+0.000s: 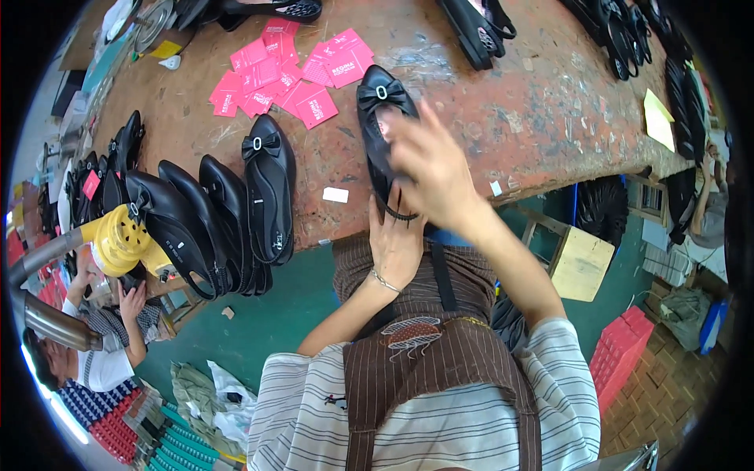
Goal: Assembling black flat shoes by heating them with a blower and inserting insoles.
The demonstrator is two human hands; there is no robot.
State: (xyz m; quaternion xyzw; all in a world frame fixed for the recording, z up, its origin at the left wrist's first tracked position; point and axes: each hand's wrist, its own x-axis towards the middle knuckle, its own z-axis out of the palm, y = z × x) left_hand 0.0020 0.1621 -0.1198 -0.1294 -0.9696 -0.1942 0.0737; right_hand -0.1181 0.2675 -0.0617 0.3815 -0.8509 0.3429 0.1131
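A black slingback shoe (pixel 380 88) with a bow and a pale oval buckle lies on the worn table before me, toe pointing away. At its heel end, the fingers of my left hand (pixel 395 250) grip the back strap. Over the shoe's opening is my right hand (pixel 436 169), smeared by motion, one finger raised and the others bent toward the insole; whether it holds anything cannot be made out. To the left, a matching shoe (pixel 269 188) rests at the table edge beside several more black shoes (pixel 177 224) standing in a row.
Pink printed cards (pixel 275 74) lie scattered beyond the shoe. A small white label (pixel 335 195) sits near the edge. At left are a yellow machine part (pixel 122 239) and another person (pixel 110 345). More black shoes (pixel 479 35) stand at the far side.
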